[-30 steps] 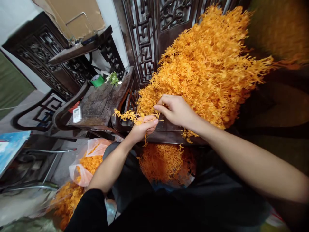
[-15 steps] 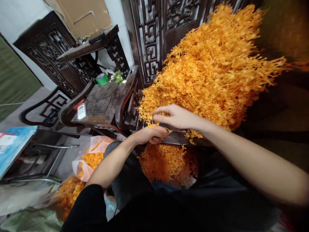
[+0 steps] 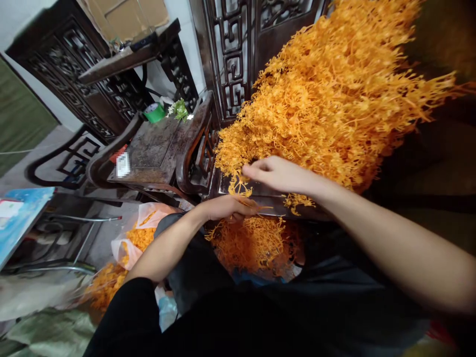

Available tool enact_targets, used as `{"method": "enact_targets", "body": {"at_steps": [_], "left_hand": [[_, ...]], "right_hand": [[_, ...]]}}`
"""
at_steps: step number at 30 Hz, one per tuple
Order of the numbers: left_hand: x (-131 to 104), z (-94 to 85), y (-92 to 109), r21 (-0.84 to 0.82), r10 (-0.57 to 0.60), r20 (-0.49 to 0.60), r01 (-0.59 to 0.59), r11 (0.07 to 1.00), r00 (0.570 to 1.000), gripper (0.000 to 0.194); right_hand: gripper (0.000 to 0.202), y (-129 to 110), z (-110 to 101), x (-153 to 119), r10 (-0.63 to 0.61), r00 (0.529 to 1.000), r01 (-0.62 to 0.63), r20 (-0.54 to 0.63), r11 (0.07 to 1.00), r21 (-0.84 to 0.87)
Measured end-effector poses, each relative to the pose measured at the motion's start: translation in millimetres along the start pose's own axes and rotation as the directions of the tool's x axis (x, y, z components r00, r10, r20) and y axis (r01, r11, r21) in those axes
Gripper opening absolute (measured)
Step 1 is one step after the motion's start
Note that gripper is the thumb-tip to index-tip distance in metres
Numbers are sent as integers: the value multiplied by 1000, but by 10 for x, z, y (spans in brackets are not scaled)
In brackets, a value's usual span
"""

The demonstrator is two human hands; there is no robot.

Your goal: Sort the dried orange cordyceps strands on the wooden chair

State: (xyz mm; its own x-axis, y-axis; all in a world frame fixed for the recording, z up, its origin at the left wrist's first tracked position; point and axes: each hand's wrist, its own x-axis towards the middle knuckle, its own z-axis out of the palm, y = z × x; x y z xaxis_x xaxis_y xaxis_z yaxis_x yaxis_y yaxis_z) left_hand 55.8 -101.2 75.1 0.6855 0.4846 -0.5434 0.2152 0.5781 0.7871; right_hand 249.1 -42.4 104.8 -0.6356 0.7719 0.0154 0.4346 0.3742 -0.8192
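Note:
My left hand (image 3: 232,207) is closed on thin orange sprigs, whose stems (image 3: 265,207) stick out past the fingertips to the right. Just above it, my right hand (image 3: 271,172) has its fingers curled together at the lower edge of a large heap of orange artificial sprigs (image 3: 327,104). What those fingers pinch, if anything, is hidden. A small branching sprig (image 3: 240,186) hangs between the two hands, close to the right fingertips. Beneath my left hand, more orange sprigs (image 3: 253,245) fill a container between my knees.
The heap rests on a dark carved wooden bench (image 3: 230,64). To the left stands a wooden chair seat (image 3: 148,148) with a green tape roll (image 3: 154,113) and a white-flowered sprig (image 3: 180,110). Plastic bags (image 3: 128,253) of orange sprigs lie on the floor. A blue tabletop (image 3: 28,218) juts in.
My right hand has moved slightly up and right, away from my left hand. My left hand has dropped a little, still gripping the stems. The view has shifted slightly.

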Motion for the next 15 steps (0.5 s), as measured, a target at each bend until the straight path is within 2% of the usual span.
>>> {"method": "enact_targets", "body": {"at_steps": [2, 3, 5, 7, 8, 9, 11, 13, 15], "left_hand": [[-32, 7, 19, -22, 43, -35, -43, 999, 998, 37], [-56, 24, 21, -31, 50, -34, -52, 998, 998, 37], [-115, 76, 11, -29, 41, 8, -41, 999, 999, 36], [-167, 131, -14, -3, 9, 92, -8, 1000, 996, 36], [-185, 152, -28, 11, -3, 128, 2, 1000, 992, 37], [-194, 166, -41, 21, -9, 152, 6, 1000, 988, 39], [-191, 171, -57, 24, -5, 162, 1, 1000, 987, 41], [-171, 151, -57, 14, 8, 121, -9, 1000, 993, 40], [-148, 123, -48, 7, 13, 85, -14, 1000, 996, 41]], "right_hand": [[55, -40, 93, -32, -75, 995, 77, 66, 996, -36], [52, -26, 85, -25, -128, 990, 131, 50, 990, -50], [48, 60, -33, 23, -188, 974, 180, -126, 981, -71], [46, 179, -217, 89, -116, 918, 120, -378, 993, -14], [45, 230, -295, 115, -47, 895, 82, -444, 995, 59], [43, 267, -345, 132, 19, 896, 49, -444, 989, 141], [39, 282, -329, 134, 95, 953, -6, -288, 955, 295], [39, 232, -175, 100, 101, 990, -52, -103, 915, 399], [44, 150, 32, 53, 119, 993, -98, -16, 877, 470]]}}
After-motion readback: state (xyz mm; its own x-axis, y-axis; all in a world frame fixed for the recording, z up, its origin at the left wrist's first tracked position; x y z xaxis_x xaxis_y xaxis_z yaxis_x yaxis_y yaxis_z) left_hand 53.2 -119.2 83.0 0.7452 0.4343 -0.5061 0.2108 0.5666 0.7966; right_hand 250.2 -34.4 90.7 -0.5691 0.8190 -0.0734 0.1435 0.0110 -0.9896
